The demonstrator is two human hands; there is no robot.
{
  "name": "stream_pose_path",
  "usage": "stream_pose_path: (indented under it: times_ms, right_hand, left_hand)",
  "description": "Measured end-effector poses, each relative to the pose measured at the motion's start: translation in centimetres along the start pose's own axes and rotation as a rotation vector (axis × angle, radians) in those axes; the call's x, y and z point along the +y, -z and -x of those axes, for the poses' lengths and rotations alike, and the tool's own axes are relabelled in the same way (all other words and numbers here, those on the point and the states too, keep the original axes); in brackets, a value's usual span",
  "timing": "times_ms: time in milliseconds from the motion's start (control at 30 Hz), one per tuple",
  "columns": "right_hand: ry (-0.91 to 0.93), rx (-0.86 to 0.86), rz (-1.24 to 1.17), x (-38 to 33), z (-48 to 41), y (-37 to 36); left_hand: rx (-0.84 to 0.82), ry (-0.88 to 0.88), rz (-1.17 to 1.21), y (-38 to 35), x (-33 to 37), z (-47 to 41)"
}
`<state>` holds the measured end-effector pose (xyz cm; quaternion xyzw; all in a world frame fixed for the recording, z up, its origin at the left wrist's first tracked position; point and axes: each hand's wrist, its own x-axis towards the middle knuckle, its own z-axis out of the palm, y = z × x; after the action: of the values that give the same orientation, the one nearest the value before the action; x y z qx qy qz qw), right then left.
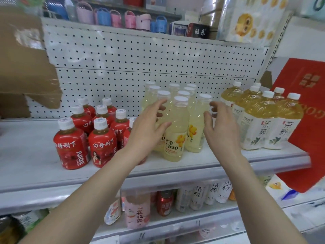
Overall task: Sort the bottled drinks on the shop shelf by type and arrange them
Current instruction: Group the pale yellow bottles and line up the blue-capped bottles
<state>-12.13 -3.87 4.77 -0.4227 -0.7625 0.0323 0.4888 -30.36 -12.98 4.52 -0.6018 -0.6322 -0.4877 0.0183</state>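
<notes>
Reaching in from below the front lemon bottle [174, 136], two bare forearms cross a lower shelf [175, 224], where a pink bottle [138, 210], a red can [165, 202] and white-labelled tea bottles [197, 196] stand under it. The front lemon bottle itself stands upright near the front edge of the white shelf [35, 155]: clear plastic, pale yellow drink, white cap, and a label with yellow fruit and "C100". The left hand [149, 127] is open, fingers spread, lying against that bottle's left side with the thumb on its shoulder. The right hand [223, 127] is open too, fingers loosely bent, just right of the lemon bottle beside it; whether it touches is unclear. Behind the front bottle the other lemon bottles [182, 94] stand in close rows. Left of it is a cluster of squat red juice bottles [102, 140] with white caps; right of it, taller amber tea bottles [260, 124] with white labels. Further right leans a red box [307, 95]. Behind everything runs a white pegboard [123, 59], with brown cardboard [22, 64] to the far left, and above it a shelf of small pink and blue pails [105, 16].
</notes>
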Motion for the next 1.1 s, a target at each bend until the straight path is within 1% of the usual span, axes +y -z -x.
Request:
stream_pose_path:
  times_ms: [67,267,433,600,767,900,1033,1100]
  right_hand:
    - [0.085,0.051,-0.070,-1.4,1.0,-0.4]
    - [0.286,0.015,-0.158,-8.4,5.2,-4.4]
    - [0.429,-0.067,-0.231,-16.3,8.3,-8.6]
    - [0.549,-0.099,-0.335,-25.8,12.6,-14.1]
    - [0.576,-0.246,-0.450,-35.9,18.7,-19.3]
    - [0.595,-0.389,-0.536,-44.2,23.5,-22.3]
    - [0.648,-0.479,-0.639,-53.6,27.8,-25.0]
    - [0.654,-0.564,-0.662,-57.8,29.2,-26.1]
  left_hand:
    - [0.044,-0.012,-0.015,1.8,-0.7,1.3]
    - [0.148,0.015,-0.093,8.6,-2.8,5.8]
    - [0.255,0.070,-0.182,16.5,-6.7,10.2]
    - [0.326,0.170,-0.289,25.9,-11.8,16.6]
    - [0.389,0.308,-0.411,35.6,-16.3,24.1]
    - [0.424,0.415,-0.514,42.9,-18.8,29.5]
    - [0.474,0.513,-0.586,50.5,-21.1,34.1]
    - [0.490,0.562,-0.617,53.8,-22.0,35.7]
